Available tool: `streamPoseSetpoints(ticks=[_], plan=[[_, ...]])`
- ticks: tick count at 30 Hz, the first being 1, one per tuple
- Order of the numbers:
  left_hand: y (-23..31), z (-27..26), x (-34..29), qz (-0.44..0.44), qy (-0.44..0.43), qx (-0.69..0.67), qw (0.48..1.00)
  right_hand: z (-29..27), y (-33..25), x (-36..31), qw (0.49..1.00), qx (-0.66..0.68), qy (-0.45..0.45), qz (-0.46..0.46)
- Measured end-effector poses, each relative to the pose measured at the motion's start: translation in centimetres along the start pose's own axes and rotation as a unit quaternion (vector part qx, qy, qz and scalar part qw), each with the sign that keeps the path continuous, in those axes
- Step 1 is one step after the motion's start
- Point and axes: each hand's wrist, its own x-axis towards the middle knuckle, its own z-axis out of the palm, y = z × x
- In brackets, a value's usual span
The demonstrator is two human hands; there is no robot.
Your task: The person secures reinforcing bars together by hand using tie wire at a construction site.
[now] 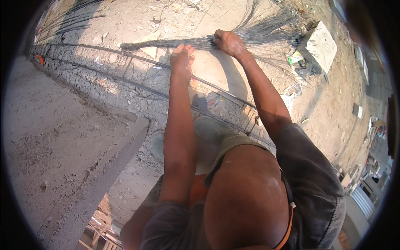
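Observation:
A long bundle of thin dark tie wire (160, 43) stretches across the ground ahead of me, narrow at its left end and fanned into loose strands at the right. My right hand (229, 42) is closed around the bundle, just where the strands begin to spread. To the left of it, my left hand (182, 60) is turned palm up at the near edge of the wires. Its fingers are loosely bent and apart, with nothing visible in them. Whether those fingertips touch the wire I cannot tell.
A rebar frame (143, 86) runs diagonally between me and the wire. A concrete slab (83, 154) fills the left side. At the right, a pale block (320, 46) stands by the wire's fanned end. More steel bars (68, 23) lie at the far left.

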Motion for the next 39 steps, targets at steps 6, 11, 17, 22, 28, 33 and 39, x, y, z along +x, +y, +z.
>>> streamPoseSetpoints(ticks=[6, 11, 17, 22, 28, 33, 39], plan=[[0.0, 0.2, -0.1, 0.004, -0.005, 0.002, 1.000, 1.1, 0.4, -0.1, 0.992, -0.118, -0.032, 0.017], [-0.7, 0.4, 0.4, 0.047, -0.017, 0.079, 0.996, 1.3, 0.8, -0.4, 0.994, -0.098, 0.020, -0.032], [-2.8, 1.9, -0.3, 0.242, 0.000, 0.514, 0.823, -0.6, 0.0, -1.4, 0.983, -0.056, 0.128, -0.119], [-5.1, 3.5, -3.1, 0.308, 0.041, 0.745, 0.590, -1.0, 2.3, -1.7, 0.986, -0.104, 0.025, -0.130], [-5.9, 2.9, -2.3, 0.312, 0.065, 0.776, 0.544, -4.4, 11.8, -4.4, 0.968, -0.241, 0.065, -0.011], [-5.8, 3.3, -2.9, 0.325, 0.068, 0.775, 0.538, -6.3, 12.6, -8.0, 0.990, -0.134, 0.052, -0.009], [-5.8, 5.7, -3.7, 0.454, -0.035, 0.733, 0.505, -6.5, 8.4, -8.6, 0.981, 0.173, -0.083, -0.015]])
